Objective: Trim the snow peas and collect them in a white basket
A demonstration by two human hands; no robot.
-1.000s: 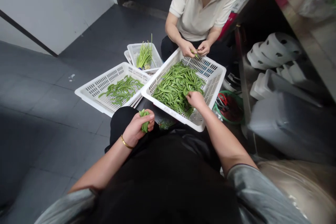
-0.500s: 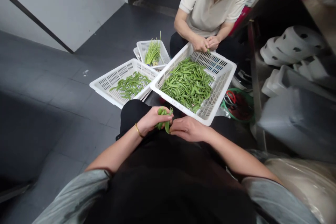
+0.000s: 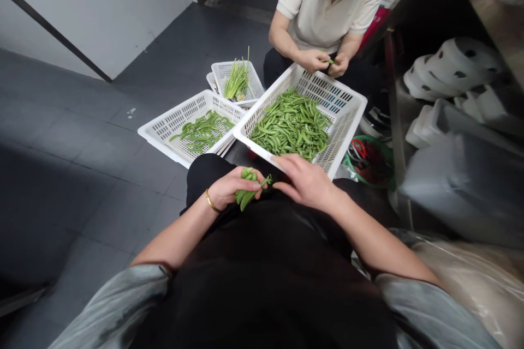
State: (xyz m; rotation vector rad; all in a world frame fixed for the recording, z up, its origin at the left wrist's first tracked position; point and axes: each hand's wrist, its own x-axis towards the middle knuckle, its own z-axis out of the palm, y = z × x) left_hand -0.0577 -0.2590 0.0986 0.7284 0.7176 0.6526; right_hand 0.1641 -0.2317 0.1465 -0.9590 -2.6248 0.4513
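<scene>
Several green pea pods (image 3: 245, 196) are bunched in my left hand (image 3: 233, 185), whose fingers are closed round them above my lap. To their right, my right hand (image 3: 309, 182) is open, thumb and fingers apart, with nothing seen in it. It covers part of the near rim of a large white basket (image 3: 347, 120). A heap of pea pods (image 3: 292, 125) fills much of this basket. Left of it, a lower white basket (image 3: 164, 125) holds a smaller scatter of pods (image 3: 202, 131).
Across from me a person (image 3: 323, 16) holds a pod over the large basket's far edge. Behind the lower basket, a small white basket (image 3: 257, 84) carries a bundle of long green stalks (image 3: 237, 80). A green basket (image 3: 382, 174) with red-handled scissors and grey bins (image 3: 462, 185) stand at right.
My right hand has moved up and away from the pods, and its fingers have spread. The pods in my left hand have tilted. The other person's hands have drawn apart slightly.
</scene>
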